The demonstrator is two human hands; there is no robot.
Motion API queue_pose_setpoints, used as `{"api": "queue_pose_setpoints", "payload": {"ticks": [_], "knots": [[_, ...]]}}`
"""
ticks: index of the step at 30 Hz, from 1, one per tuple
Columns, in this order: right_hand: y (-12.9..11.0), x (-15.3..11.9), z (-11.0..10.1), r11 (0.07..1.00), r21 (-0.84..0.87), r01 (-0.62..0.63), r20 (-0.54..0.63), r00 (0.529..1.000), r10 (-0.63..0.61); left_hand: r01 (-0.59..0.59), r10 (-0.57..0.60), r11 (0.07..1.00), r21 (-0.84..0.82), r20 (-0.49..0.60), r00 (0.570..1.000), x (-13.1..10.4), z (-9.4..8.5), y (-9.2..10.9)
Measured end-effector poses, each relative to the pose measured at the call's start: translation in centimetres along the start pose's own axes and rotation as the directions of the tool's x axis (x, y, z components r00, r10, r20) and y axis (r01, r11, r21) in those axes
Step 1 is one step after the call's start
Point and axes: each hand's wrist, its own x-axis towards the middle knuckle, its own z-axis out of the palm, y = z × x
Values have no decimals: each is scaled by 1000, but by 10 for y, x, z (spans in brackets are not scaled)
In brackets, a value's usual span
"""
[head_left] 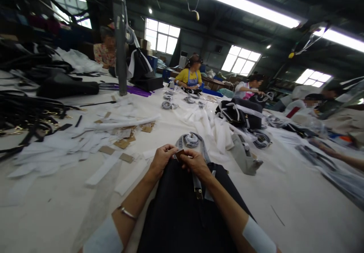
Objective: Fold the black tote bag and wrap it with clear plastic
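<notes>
At the far end of the black bag [176,211] on the bench [295,203], the right hand [196,164] pinches a small brown card [179,154]! The left hand [161,160] meets its edge, grip unclear; a grey tape dispenser [242,156] sits to the right.

Broad black bag [176,215], smooth, matt; small brown square piece [179,154], matt, card-like; gold-toned rectangular buckle [198,194], glossy metal; angular grey tape dispenser [243,156], smooth plastic.

Right hand [196,163] pinches 1 brown piece [179,154] beside left hand [163,158], at a black bag [176,211].
</notes>
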Motion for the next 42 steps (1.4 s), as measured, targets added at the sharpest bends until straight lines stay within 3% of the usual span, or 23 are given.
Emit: {"api": "queue_pose_setpoints", "payload": {"ticks": [5, 10, 12, 14, 16, 18, 21, 26, 29, 31, 35, 40, 42], "knots": [[-3, 5, 0, 986, -165, -33, 31, 999, 39, -63, 65, 992, 110, -20, 998, 1, -1, -2], [-12, 11, 0, 941, -337, -27, 35, 999, 41, -229, 260, 926, 300, -68, 963, -4, 1, 7], [-14, 13, 3, 917, -398, 9, 30, 1000, 4, -326, 390, 815, 479, -39, 920, -8, 3, 9], [-13, 14, 6, 897, -439, 53, 7, 998, -55, -408, 503, 604, 685, 69, 861, -12, 6, 9], [-11, 15, 9, 887, -456, 80, -42, 993, -111, -469, 533, 401, 787, 216, 818, -15, 7, 7], [-7, 15, 9, 891, -445, 84, -80, 988, -133, -530, 500, 305, 791, 341, 796, -17, 8, 6], [-2, 14, 5, 928, -368, 55, -68, 994, -86, -560, 448, 353, 750, 390, 804, -19, 8, 7], [-2, 9, 2, 984, -178, -5, -34, 999, -2, -393, 501, 542, 742, 90, 861, -13, 2, 12], [-4, 7, 5, 994, -112, -11, -35, 999, 8, -277, 306, 658, 700, 88, 948, -6, -4, 9], [-3, 7, 6, 996, -93, -12, -44, 999, 8, -226, 184, 713, 664, 133, 974, -1, -6, 7], [6, 10, 4, 994, -107, -2, -85, 996, -7, -203, 170, 746, 635, 112, 979, 2, -8, 7], [13, 6, -2, 986, -168, 3, -97, 995, -20, -165, 241, 772, 614, -43, 970, 5, -14, 14], [11, 4, -3, 980, -195, 30, -72, 996, -45, -165, 253, 828, 536, -95, 963, 8, -17, 15]]}}
